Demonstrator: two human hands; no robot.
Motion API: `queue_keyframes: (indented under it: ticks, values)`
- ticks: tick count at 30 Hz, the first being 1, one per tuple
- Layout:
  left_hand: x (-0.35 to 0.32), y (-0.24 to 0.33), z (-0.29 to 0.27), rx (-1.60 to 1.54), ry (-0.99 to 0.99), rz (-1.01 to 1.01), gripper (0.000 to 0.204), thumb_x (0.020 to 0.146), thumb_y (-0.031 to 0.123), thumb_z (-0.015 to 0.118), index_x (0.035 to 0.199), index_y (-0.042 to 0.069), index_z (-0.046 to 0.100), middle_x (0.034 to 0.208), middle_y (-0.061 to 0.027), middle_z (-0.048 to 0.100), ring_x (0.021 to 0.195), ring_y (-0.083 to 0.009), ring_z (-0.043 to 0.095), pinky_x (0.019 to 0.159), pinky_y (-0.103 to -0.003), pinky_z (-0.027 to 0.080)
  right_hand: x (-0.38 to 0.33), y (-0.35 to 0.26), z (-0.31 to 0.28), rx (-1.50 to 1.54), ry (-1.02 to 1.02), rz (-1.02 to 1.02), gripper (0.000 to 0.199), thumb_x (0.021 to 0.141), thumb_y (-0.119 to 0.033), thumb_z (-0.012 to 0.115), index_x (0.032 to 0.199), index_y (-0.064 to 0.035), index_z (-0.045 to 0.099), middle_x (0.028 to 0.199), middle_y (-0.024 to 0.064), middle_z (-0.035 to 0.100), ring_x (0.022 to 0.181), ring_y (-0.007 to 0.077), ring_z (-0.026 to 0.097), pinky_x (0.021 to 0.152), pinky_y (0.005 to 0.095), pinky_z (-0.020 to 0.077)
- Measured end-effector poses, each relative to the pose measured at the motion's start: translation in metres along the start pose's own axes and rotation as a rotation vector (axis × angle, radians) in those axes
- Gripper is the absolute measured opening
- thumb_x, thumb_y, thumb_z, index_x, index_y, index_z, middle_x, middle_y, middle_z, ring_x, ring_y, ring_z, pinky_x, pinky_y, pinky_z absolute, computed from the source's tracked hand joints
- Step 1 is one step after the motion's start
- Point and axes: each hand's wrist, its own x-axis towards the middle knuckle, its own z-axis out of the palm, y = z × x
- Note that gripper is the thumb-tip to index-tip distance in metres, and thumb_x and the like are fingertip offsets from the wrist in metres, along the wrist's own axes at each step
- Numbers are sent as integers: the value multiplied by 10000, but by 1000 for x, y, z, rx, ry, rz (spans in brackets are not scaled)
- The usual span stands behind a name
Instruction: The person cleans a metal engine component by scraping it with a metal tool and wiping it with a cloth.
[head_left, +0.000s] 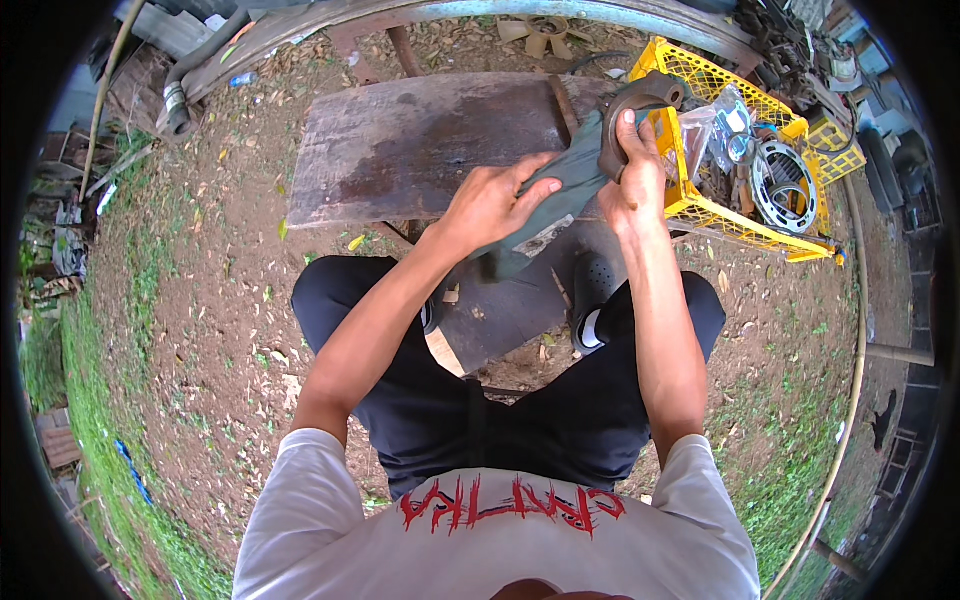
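Note:
My left hand (pixel 497 203) grips a dark green cloth (pixel 572 185), with the thumb lying along its top. The cloth stretches up to the right against a curved, brownish metal part (pixel 632 98) and hangs down over my lap side of the bench. My right hand (pixel 637 182) holds that part upright by its lower end, thumb pressed on its face. A rounded end with a hole shows at the part's upper right. The cloth hides some of its left side. Below both hands is the worn wooden bench (pixel 400 140).
A yellow plastic crate (pixel 735 218) close to my right hand holds a round metal ring (pixel 783 186), clear plastic bags and other parts. Beyond the bench lie a fan blade wheel (pixel 537 42) and a long beam (pixel 480 12). A pipe (pixel 176 110) lies at the far left.

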Motion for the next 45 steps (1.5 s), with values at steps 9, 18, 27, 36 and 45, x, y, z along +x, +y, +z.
queue_keyframes:
  ticks: [9, 18, 27, 36, 45]
  values:
    - [-6, 0, -20, -174, -181, -190, 278, 952, 293, 641, 983, 17, 645, 786, -43, 630, 742, -105, 567, 688, -292, 471, 3, -10, -16, 209, -184, 301, 336, 1014, -345, 486, 1269, -130, 524, 1176, 25, 613, 1113, 200, 571, 976, 422, 441]
    - [-6, -17, -3, -180, 283, 73, 270, 964, 139, 586, 1215, 54, 538, 1164, -65, 597, 956, -124, 612, 795, -272, 505, -13, 9, 6, -305, -59, -7, 403, 932, -219, 672, 1273, -62, 526, 1103, 44, 621, 967, 130, 596, 830, 300, 495]
    - [0, -6, -28, -627, 5, -449, 715, 957, 573, 495, 1294, -58, 489, 1034, -188, 660, 802, -218, 678, 715, -332, 585, -28, 29, 5, -1095, -210, -280, 367, 861, -132, 687, 1203, -39, 592, 1062, 183, 687, 983, 241, 664, 852, 339, 493]
    - [2, -15, -53, -685, -501, -752, 306, 864, 302, 636, 1028, 45, 610, 812, -60, 644, 663, -110, 597, 527, -245, 498, -25, 10, 3, -1258, -726, -208, 445, 838, -20, 633, 1277, -56, 574, 1171, 193, 654, 1122, 313, 628, 937, 370, 478]
    - [1, -20, -36, -691, -589, -815, 283, 917, 284, 635, 1024, 31, 568, 786, -70, 643, 589, -96, 543, 476, -249, 410, -5, 10, -8, -1015, -437, -86, 449, 858, -106, 679, 1292, -66, 572, 1153, 98, 663, 1043, 196, 622, 924, 319, 469]
